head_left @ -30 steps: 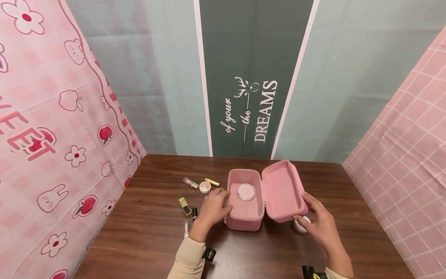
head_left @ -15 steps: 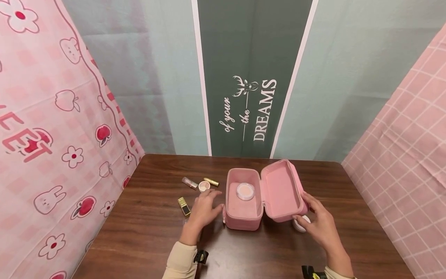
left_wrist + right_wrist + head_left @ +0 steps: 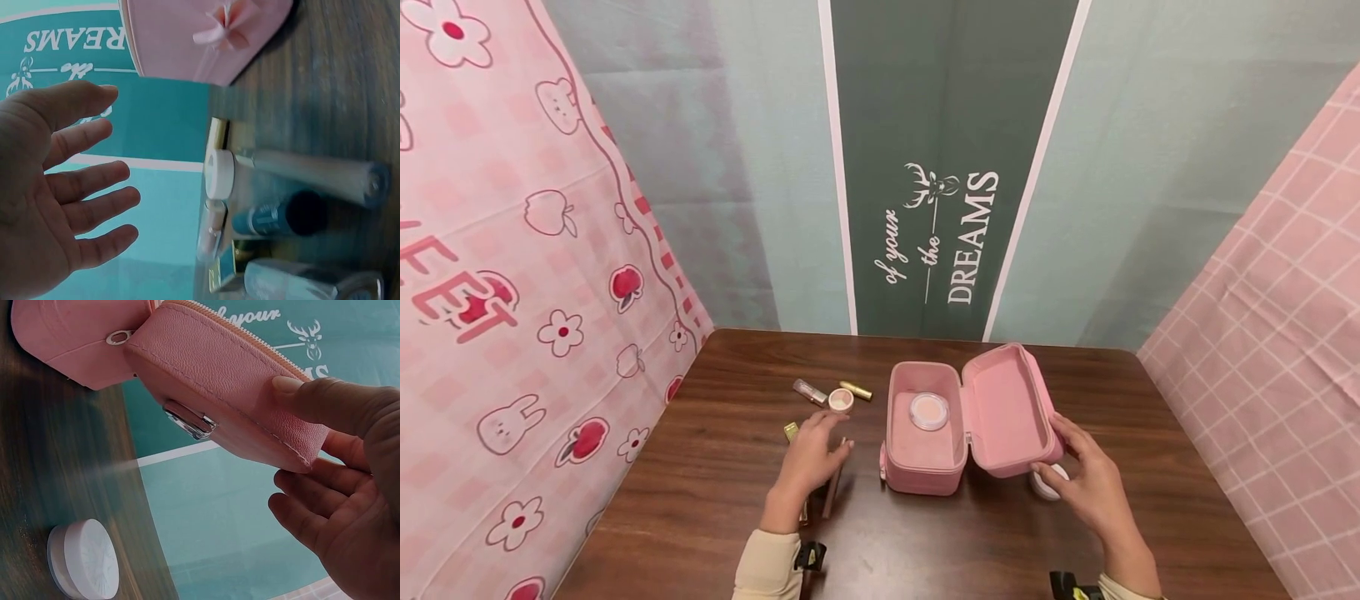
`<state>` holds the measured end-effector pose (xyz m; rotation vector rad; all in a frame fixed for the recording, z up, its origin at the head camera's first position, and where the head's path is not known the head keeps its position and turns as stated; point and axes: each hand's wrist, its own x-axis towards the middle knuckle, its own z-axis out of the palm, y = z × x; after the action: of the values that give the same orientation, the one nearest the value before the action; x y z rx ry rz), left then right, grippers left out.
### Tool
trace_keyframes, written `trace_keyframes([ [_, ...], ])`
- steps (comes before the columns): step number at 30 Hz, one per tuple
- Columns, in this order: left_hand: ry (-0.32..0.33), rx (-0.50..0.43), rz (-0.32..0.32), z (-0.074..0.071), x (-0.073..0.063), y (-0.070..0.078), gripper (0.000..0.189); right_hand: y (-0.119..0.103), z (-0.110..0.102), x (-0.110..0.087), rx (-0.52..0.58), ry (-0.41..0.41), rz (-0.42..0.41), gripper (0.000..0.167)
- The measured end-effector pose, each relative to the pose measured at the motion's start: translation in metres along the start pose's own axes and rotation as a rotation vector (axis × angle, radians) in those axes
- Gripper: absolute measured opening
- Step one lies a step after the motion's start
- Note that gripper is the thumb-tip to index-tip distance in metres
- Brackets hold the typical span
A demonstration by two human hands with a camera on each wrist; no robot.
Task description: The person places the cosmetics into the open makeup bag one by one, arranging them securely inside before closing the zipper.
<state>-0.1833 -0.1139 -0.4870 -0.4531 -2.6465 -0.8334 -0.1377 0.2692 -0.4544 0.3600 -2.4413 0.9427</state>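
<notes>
A pink cosmetic case point(image 3: 925, 482) stands unzipped on the table, with a round compact point(image 3: 929, 412) inside. My right hand point(image 3: 1093, 479) holds its raised lid point(image 3: 1007, 412) by the outer edge; in the right wrist view the thumb lies on the lid's side point(image 3: 212, 369) and fingers reach behind it. Left of the case, my left hand point(image 3: 807, 457) hovers over loose cosmetics with spread fingers, holding nothing. Nearby are a three-shade palette point(image 3: 841, 401), a gold tube point(image 3: 856, 391) and a clear-capped lipstick point(image 3: 808, 392). The left wrist view shows a long gloss tube point(image 3: 306, 172) and a black-capped bottle point(image 3: 275, 217).
A white round jar point(image 3: 94, 559) sits on the table below the lid, partly hidden by my right hand in the head view. A gold box-like item point(image 3: 228, 269) lies among the cosmetics. Fabric backdrops point(image 3: 760, 167) rise behind the wooden table point(image 3: 722, 367).
My left hand has moved left from the case's rim to above the cosmetics. The right hand keeps holding the lid in the same place.
</notes>
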Motion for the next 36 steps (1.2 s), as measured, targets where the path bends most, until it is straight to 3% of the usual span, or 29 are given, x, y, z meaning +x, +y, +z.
trace_keyframes([
  [7,0.014,0.009,-0.030,-0.001,-0.004,-0.009,0.037,0.000,0.001,-0.001,0.004,-0.004,0.006,0.074],
  [16,0.049,-0.009,-0.083,0.007,0.003,-0.023,0.045,0.000,-0.001,-0.003,0.003,-0.001,0.021,0.074],
  [21,0.052,-0.063,-0.123,0.013,0.012,-0.031,0.049,0.000,-0.002,-0.004,0.004,0.000,0.020,0.073],
  [27,0.001,-0.142,-0.212,0.019,0.021,-0.039,0.053,0.001,0.000,-0.004,0.017,0.001,0.011,0.073],
  [36,0.008,-0.298,-0.189,0.031,0.033,-0.047,0.060,0.002,0.001,-0.005,0.042,0.008,0.019,0.074],
])
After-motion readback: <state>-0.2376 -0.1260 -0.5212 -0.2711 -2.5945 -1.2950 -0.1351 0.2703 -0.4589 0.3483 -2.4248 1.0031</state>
